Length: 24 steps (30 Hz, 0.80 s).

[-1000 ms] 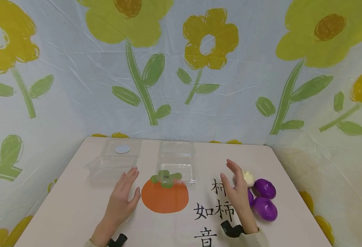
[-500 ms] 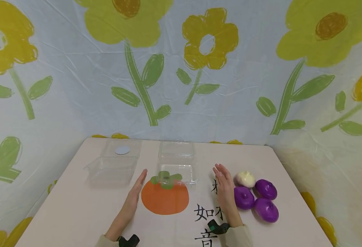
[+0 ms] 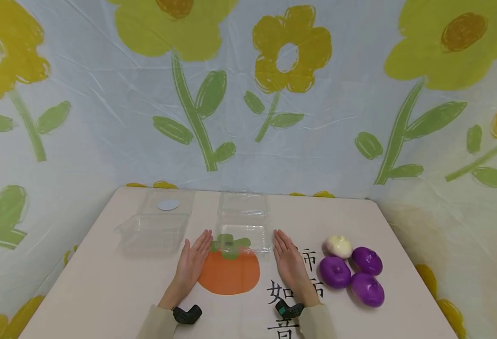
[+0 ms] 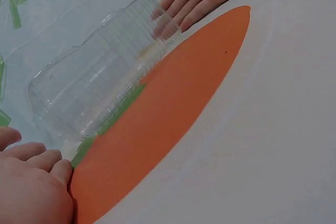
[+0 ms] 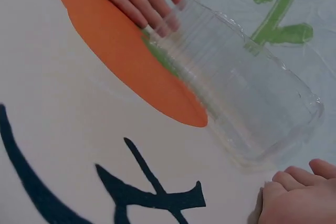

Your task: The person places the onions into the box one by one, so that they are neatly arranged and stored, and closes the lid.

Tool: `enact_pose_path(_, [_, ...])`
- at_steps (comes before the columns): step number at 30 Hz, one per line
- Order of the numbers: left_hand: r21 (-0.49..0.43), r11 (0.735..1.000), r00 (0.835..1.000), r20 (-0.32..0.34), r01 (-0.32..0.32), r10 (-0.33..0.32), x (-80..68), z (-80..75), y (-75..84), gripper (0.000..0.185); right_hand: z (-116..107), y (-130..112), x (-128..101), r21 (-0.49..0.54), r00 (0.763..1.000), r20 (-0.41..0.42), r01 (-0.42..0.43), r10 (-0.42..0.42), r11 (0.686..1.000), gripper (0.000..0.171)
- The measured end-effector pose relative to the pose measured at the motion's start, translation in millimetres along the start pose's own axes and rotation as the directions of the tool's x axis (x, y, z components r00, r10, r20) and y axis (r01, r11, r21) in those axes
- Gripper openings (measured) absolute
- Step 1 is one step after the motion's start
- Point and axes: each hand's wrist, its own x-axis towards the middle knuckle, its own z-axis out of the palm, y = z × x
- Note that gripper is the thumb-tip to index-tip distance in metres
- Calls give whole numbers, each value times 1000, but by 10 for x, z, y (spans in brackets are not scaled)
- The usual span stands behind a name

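Note:
My left hand [image 3: 192, 263] lies palm up with straight fingers at the left side of a clear plastic clamshell box [image 3: 243, 235], whose lid stands raised behind it. My right hand [image 3: 290, 266] mirrors it on the right side, also palm up and holding nothing. In the left wrist view, the box [image 4: 100, 72] sits between both hands. The right wrist view shows the box [image 5: 236, 93] close to the fingers of each hand; whether they touch it I cannot tell. Several glossy onions lie right of my right hand: a whitish one [image 3: 338, 246] and purple ones [image 3: 335, 272].
A second clear clamshell box [image 3: 155, 230], its lid raised and bearing a white oval sticker [image 3: 168, 205], stands at the back left. The pale tabletop [image 3: 104, 292] carries a printed orange persimmon [image 3: 231, 275] and black characters. Flower-patterned cloth [image 3: 307, 141] encloses the back and sides.
Both hands have moved inward toward the middle box and turned palm up. Moving left, my right hand has uncovered the onions. The boxes and onions stay in place.

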Motion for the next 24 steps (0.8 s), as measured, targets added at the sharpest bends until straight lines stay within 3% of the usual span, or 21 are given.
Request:
enact_pose_path(6, [73,995,993,99,-75,67,12,-26,-43,60,-11,62,8,-196,1000,14,-11,14,981,61])
enact_pose_path(10, [104,989,989,122,-101,89,-5,-22,-50,58,-4,99,15,-302,1000,-2,-13,13,953,60])
enact_pose_path(19, [153,987,997,64,-43,33,-29,-12,-53,58,52,119,-22,-450,999,-31,-21,8,893,63])
enact_pose_path(24, [169,984,998,36,-49,44,-30,-12,-67,59,51,118,-41,-497,997,-74,-47,12,866,60])
